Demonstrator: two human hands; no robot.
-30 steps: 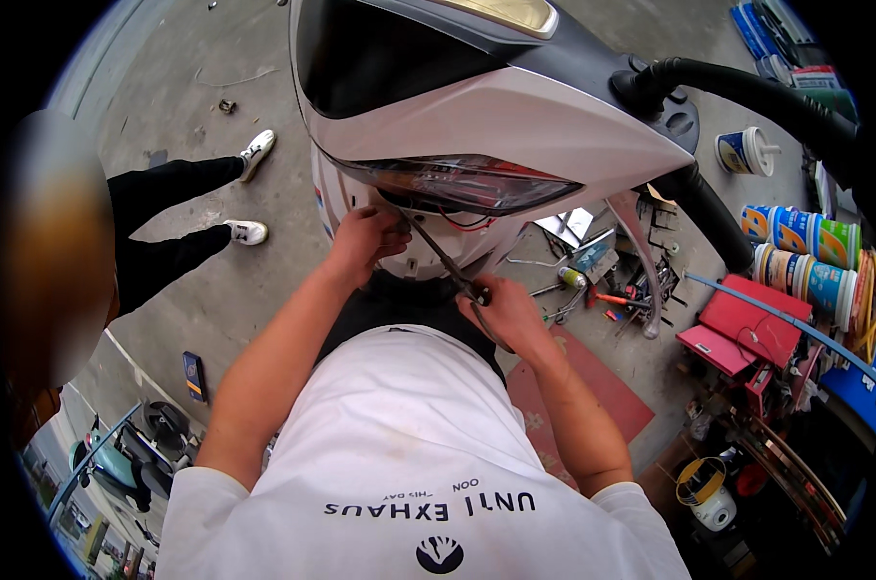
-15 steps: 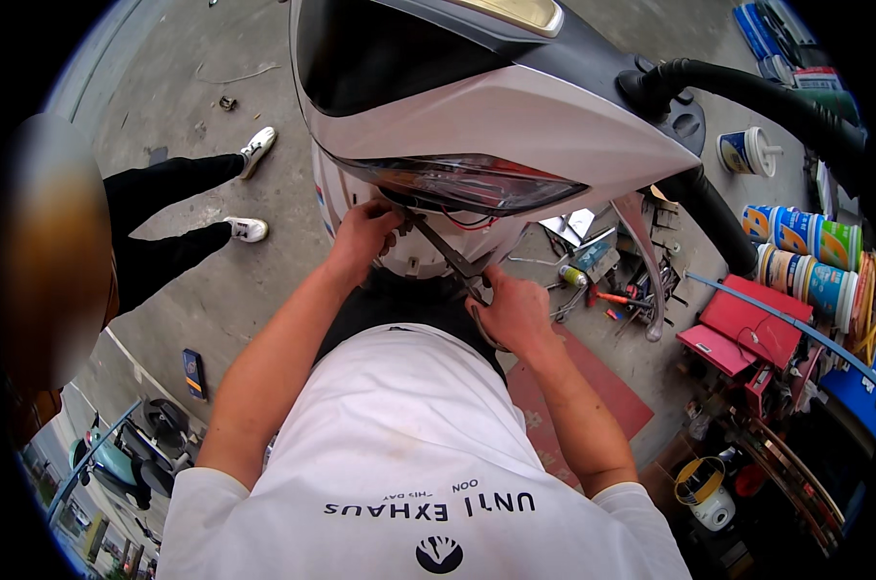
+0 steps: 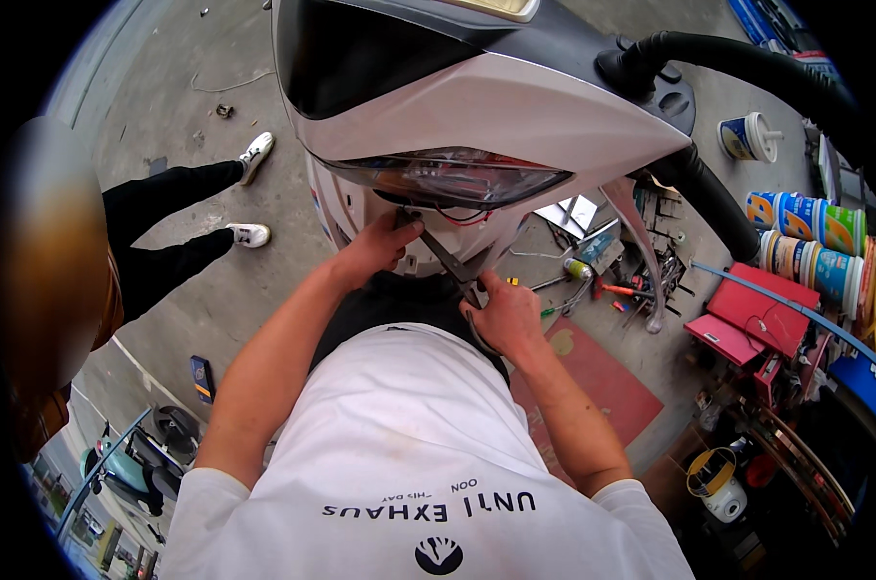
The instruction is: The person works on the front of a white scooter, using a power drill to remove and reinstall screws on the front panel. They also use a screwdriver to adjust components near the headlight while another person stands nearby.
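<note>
A white scooter front panel (image 3: 515,101) with a clear headlight (image 3: 477,176) stands before me. Thin red and dark wires (image 3: 462,218) hang under the headlight. My right hand (image 3: 503,311) is closed around the handles of dark, long-bladed scissors (image 3: 445,255), which slant up to the left. At their tip, just below the headlight, my left hand (image 3: 378,246) is closed with thumb and fingers together. What it pinches is hidden. The blades' far end meets the left fingers, and I cannot tell whether anything lies between the blades.
A person in dark trousers (image 3: 172,188) stands at the left. Tools (image 3: 622,290) lie scattered on the floor at right, near a red mat (image 3: 598,387). Paint buckets (image 3: 810,261) and red cases (image 3: 762,309) stand farther right. A black handlebar grip (image 3: 718,208) juts out at right.
The scooter front has shifted slightly left and up in view. My left hand sits a little lower and farther right; the right hand still grips the scissors.
</note>
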